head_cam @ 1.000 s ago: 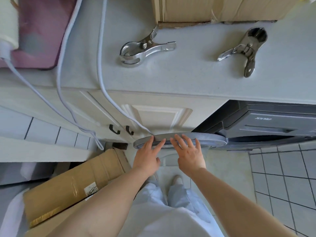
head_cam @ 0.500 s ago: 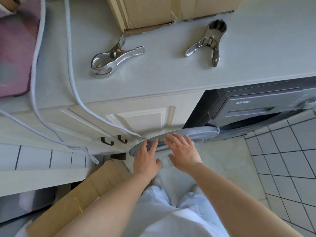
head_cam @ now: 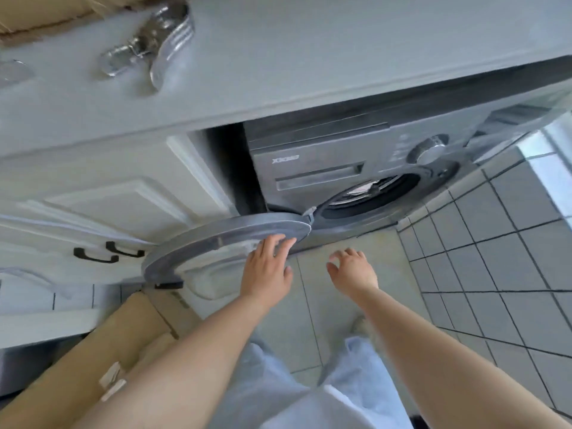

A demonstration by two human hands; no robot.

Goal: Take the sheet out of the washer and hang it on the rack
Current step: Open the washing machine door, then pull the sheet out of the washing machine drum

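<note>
A dark grey front-loading washer (head_cam: 334, 156) stands under the counter. Its round door (head_cam: 223, 239) is swung open to the left. Inside the drum opening (head_cam: 371, 193) a bit of pale fabric, the sheet (head_cam: 362, 189), shows. My left hand (head_cam: 267, 264) has straight fingers touching the door's rim near the hinge. My right hand (head_cam: 353, 269) hovers over the floor in front of the washer, fingers relaxed, holding nothing. No rack is in view.
On the white counter (head_cam: 309, 57) lies a large metal clip (head_cam: 148, 51), with a cardboard box (head_cam: 40, 10) behind it. White cabinet doors (head_cam: 102, 205) with black handles are left of the washer. A long cardboard box (head_cam: 93, 360) lies on the floor at the left. Grey tiles (head_cam: 495, 258) spread right.
The view has swung right, bringing the washer front and drum into sight. My right hand has come off the door and moved right; my left hand has slid along the rim toward the hinge.
</note>
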